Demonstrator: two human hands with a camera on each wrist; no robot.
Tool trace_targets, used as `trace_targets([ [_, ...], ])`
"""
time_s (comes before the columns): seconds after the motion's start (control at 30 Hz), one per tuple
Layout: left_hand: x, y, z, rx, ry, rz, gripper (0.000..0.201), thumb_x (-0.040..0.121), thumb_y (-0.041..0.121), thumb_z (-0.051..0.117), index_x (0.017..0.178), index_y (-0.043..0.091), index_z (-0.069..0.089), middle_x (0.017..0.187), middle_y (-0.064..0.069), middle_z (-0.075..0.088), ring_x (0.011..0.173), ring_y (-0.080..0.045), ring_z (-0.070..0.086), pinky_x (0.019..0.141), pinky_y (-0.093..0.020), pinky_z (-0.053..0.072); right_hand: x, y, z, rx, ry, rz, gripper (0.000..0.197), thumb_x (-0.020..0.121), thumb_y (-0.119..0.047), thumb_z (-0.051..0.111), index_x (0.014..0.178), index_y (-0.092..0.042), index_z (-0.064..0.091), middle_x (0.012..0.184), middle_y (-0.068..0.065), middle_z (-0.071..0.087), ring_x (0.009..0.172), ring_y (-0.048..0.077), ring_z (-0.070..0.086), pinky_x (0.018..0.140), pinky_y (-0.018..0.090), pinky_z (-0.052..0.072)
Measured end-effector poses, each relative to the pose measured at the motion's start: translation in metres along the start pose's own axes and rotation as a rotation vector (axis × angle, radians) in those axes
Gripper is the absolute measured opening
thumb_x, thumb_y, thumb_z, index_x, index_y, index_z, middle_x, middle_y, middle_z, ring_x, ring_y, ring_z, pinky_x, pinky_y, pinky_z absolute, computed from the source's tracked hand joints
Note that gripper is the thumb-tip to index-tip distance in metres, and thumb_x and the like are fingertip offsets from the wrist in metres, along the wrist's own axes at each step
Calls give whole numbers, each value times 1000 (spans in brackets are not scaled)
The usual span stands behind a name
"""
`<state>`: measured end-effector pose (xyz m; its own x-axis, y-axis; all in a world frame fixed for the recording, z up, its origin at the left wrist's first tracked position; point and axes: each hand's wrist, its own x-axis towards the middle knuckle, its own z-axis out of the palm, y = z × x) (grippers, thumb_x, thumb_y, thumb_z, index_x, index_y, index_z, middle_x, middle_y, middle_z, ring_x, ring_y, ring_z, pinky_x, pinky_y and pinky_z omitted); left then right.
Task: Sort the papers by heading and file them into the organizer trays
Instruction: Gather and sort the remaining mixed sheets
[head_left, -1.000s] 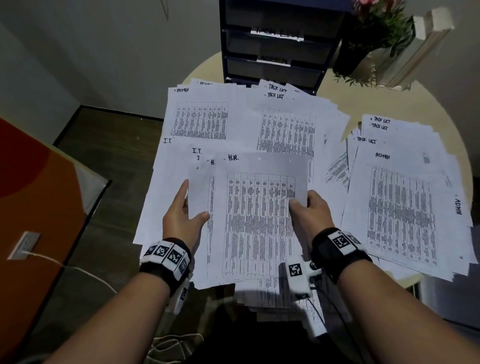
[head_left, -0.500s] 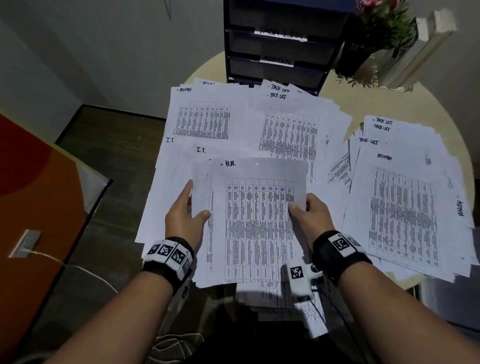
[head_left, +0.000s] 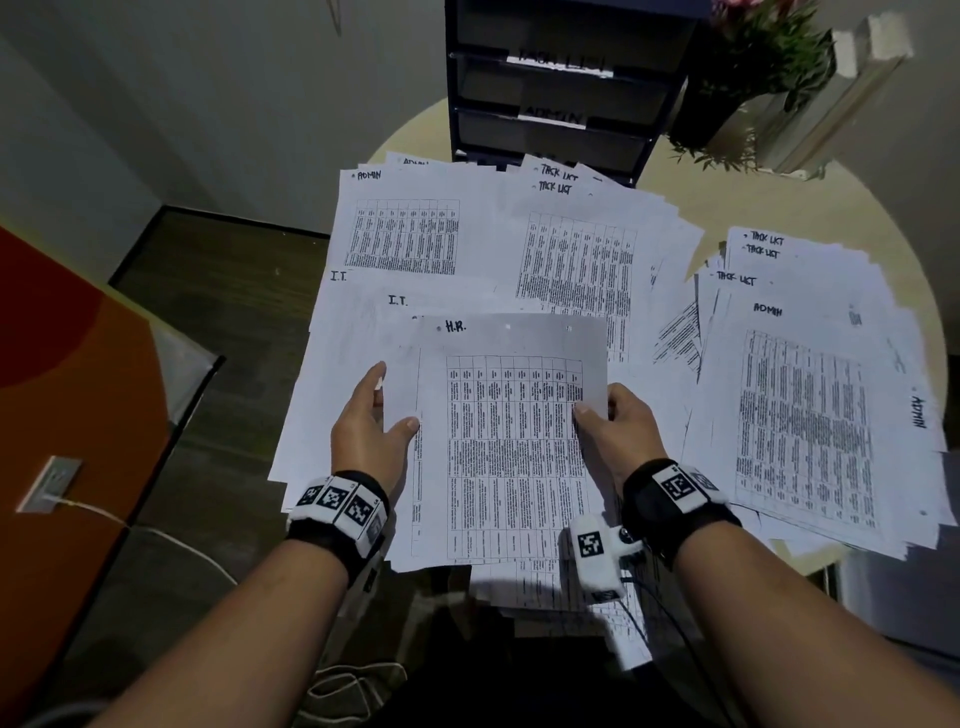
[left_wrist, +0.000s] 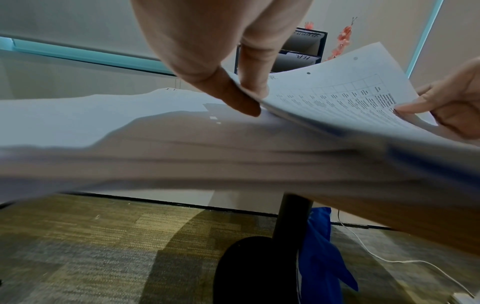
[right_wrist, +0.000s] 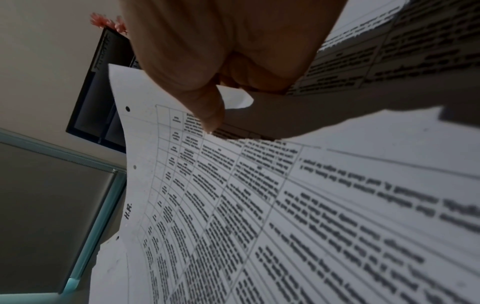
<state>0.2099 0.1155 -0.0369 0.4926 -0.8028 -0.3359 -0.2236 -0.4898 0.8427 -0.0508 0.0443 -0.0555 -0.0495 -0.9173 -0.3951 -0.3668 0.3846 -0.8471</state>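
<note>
The left hand (head_left: 370, 431) pinches the left edge of the H.R. sheet (head_left: 511, 447), thumb on top and fingers beneath; the right hand (head_left: 618, 426) pinches the right edge the same way. The sheet hangs between them, just above the near-left spread of papers, its long axis running near to far with the heading at the far end. Directly under and beyond it lie the I.T. sheets (head_left: 363, 291); farther off sit an ADMIN pile (head_left: 405, 228) and a TASK LIST pile (head_left: 576, 249), and another ADMIN-topped pile (head_left: 810, 415) lies to the right. The organizer trays (head_left: 561, 98) stand at the far edge of the round table (head_left: 779, 202), straight ahead of the sheet. Both hands are equally near, so I judge the sheet would travel forward, heading first.
</note>
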Motion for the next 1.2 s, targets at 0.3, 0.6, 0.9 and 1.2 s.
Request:
trace_targets([
  [0.3, 1, 1, 2, -180, 56, -47, 55, 82, -2, 73, 124, 26, 52, 97, 4, 65, 84, 1, 63, 73, -11, 52, -14, -9, 3, 153, -186, 6, 36, 90, -18, 67, 124, -23, 55, 118, -3, 66, 107, 14, 62, 92, 33, 48],
  [0.6, 7, -1, -1, -193, 11, -121, 38, 96, 24, 58, 132, 17, 49, 129, 8, 55, 120, -14, 54, 103, -29, 39, -5, -2, -14, 126, 18, 114, 20, 86, -7, 69, 105, -12, 67, 90, 8, 70, 80, 23, 65, 73, 32, 54],
  [0.9, 15, -9, -5, -191, -50, -63, 77, 83, -8, 70, 141, 38, 48, 148, 14, 44, 139, -13, 39, 109, -43, 43, -3, -11, -25, -134, 44, 73, 15, 84, 2, 58, 82, -12, 54, 71, 2, 53, 65, 20, 50, 53, 23, 41],
  [1.2, 17, -10, -5, -194, -34, -94, 71, 77, -4, 77, 132, 37, 58, 141, 9, 51, 126, -13, 50, 103, -41, 49, -13, -15, -19, 221, -84, 146, 25, 92, 9, 57, 111, -7, 61, 95, 0, 68, 84, 10, 63, 67, 16, 53],
])
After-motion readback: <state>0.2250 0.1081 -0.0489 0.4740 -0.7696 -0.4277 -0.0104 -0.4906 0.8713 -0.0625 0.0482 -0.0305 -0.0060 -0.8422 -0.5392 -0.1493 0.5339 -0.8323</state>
